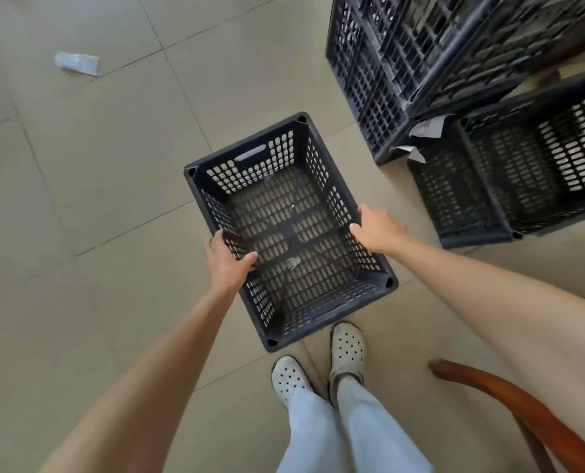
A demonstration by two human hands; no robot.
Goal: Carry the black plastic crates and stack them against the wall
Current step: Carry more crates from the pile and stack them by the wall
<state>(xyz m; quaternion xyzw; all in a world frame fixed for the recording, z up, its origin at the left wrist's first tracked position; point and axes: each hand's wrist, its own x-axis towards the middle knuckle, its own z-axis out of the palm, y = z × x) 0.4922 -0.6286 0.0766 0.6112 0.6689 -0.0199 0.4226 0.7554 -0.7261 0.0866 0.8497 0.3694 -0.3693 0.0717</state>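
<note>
A black perforated plastic crate is in the middle of the head view, open side up, in front of my feet. My left hand grips its left long rim, thumb inside the wall. My right hand grips the right long rim. Whether the crate rests on the tiled floor or hangs just above it, I cannot tell. A small scrap lies on its bottom. At the upper right stands a tall stack of black crates. Another black crate stands beside that stack, at the right.
A white paper scrap lies on the beige tiled floor at the upper left. A curved wooden chair part juts in at the lower right. My white perforated shoes are just behind the crate. Torn labels hang between the crates.
</note>
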